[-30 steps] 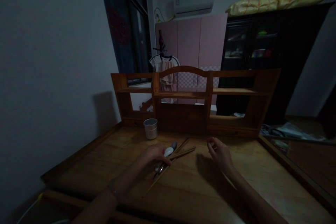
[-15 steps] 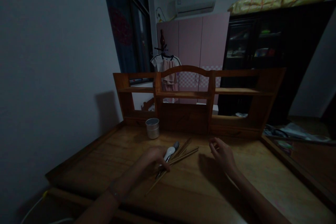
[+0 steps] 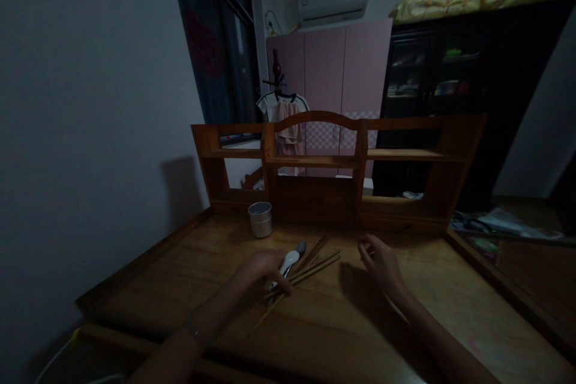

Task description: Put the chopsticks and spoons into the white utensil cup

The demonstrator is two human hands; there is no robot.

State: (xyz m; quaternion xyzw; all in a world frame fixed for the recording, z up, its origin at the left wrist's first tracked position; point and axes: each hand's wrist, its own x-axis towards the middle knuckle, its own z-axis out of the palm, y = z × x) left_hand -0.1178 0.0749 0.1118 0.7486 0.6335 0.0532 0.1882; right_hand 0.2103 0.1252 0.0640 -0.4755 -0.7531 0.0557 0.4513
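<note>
On the wooden table, my left hand (image 3: 264, 265) reaches over a small pile, thumb and fingers spread around a white spoon (image 3: 290, 259). Its thumb lies across the spoon's handle and some chopsticks (image 3: 317, 267); I see no firm grip. A grey metal spoon (image 3: 301, 247) shows just behind the white one. Several chopsticks fan out to the right, and one points toward the front. My right hand (image 3: 378, 258) hovers right of the pile, fingers loosely curled in toward the thumb, with nothing visible in them. A silvery metal cup (image 3: 260, 219) stands upright behind my left hand.
A wooden shelf unit (image 3: 312, 162) closes off the table's back edge. White wall (image 3: 112, 132) borders the left side. A raised wooden edge (image 3: 508, 300) runs along the right. A white cord (image 3: 56, 355) hangs at the lower left.
The view has shifted very slightly. Both hands keep nearly the same places, and the spoons, chopsticks and cup lie as before.
</note>
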